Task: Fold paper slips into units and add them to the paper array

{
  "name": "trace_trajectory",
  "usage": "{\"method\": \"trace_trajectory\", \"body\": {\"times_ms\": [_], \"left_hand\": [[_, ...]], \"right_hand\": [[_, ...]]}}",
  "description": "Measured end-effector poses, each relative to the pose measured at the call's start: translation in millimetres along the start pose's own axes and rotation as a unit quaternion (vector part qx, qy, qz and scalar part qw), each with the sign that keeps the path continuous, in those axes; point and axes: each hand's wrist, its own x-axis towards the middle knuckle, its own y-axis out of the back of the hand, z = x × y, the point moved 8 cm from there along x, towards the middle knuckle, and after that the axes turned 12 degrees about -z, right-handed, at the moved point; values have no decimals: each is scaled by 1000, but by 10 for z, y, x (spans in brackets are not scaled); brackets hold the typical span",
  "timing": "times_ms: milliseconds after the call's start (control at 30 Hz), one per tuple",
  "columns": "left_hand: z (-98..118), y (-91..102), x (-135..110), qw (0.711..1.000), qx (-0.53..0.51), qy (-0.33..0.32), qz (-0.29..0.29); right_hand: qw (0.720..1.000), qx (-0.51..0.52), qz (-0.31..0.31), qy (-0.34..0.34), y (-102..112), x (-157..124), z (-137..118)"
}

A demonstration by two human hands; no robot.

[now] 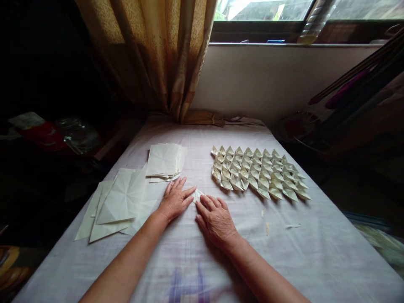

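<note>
A small folded piece of cream paper (197,195) lies on the white cloth of the table (240,235), pressed between the fingertips of both hands. My left hand (175,200) lies flat with its fingers stretched over the paper's left side. My right hand (216,219) rests flat too, with its fingers on the paper's right edge. Right of the hands lie several rows of small folded paper boats (257,172). To the left are large creased paper sheets (121,202) and a stack of smaller sheets (165,162).
A brown curtain (158,54) hangs behind the table below a window (268,17). Dark clutter with a glass jar (77,134) sits at the left. Rods and fabric (356,80) lean at the right. Small paper scraps (267,227) lie on the cloth.
</note>
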Motion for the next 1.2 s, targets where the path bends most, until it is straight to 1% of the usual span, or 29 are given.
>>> {"method": "trace_trajectory", "body": {"times_ms": [133, 267, 400, 467, 533, 600, 800, 933, 1067, 1200], "left_hand": [[-10, -22, -9, 1000, 11, 0, 12], [0, -21, -10, 1000, 13, -3, 11], [14, -4, -14, 1000, 4, 4, -5], [21, 0, -21, 1000, -2, 11, -14], [26, 5, -30, 1000, -9, 17, -19], [31, 15, -38, 999, -16, 20, -21], [44, 40, -38, 999, -26, 27, -29], [40, 39, -30, 998, -24, 35, -42], [35, 20, -34, 997, -20, 29, -66], [40, 29, -38, 997, -15, 31, -67]], "right_hand": [[1000, -6, -12, 11, -21, -52, 46], [1000, 6, 4, 16, -16, -34, 78], [999, 2, 14, -50, -53, 94, 138], [997, -4, 2, -78, -98, 150, 148], [996, -7, -11, -86, -135, 170, 144], [997, -12, -14, -81, -144, 144, 143], [999, -9, 0, -32, -105, -1, 155], [999, 6, -22, -25, -114, 15, 149], [999, 10, -43, -22, -121, 32, 106], [998, 19, -51, 7, -135, 4, 34]]}}
